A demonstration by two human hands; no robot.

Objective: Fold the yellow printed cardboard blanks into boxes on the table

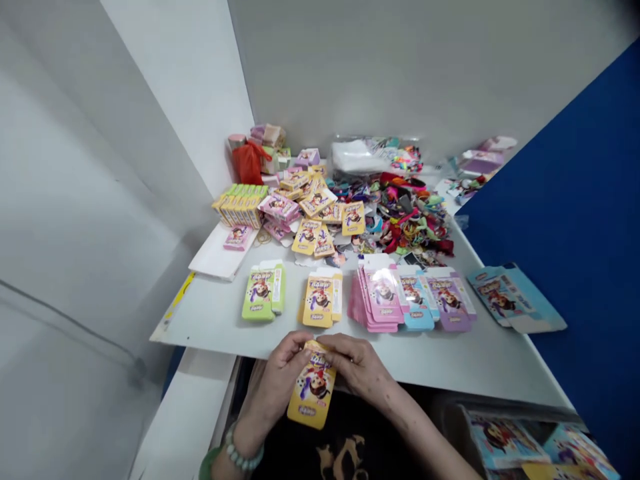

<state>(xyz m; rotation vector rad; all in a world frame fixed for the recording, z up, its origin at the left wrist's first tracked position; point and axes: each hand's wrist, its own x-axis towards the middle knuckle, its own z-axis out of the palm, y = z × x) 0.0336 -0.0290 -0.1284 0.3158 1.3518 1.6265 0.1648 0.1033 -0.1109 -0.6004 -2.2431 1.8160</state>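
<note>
A yellow cardboard box (pixel 315 393) printed with a cartoon figure is held between both hands at the table's front edge. My left hand (pixel 283 373) grips its upper left side, thumb across the front. With its fingers closed at the top right corner, my right hand (pixel 357 363) holds the same box. Whether the box's top end is open is hidden by the fingers. Just beyond lie flat stacks of similar cartons: green (pixel 263 291), yellow (pixel 321 300), pink (pixel 383 293), blue (pixel 417 300) and purple (pixel 449 300).
Filled yellow boxes (pixel 306 237) pile up mid-table, beside a heap of colourful small items (pixel 405 210). A row of boxes (pixel 240 207) and a red bag (pixel 249 162) stand back left. A blue carton (pixel 515 298) overhangs the right edge. An open container (pixel 525 440) holds cartons lower right.
</note>
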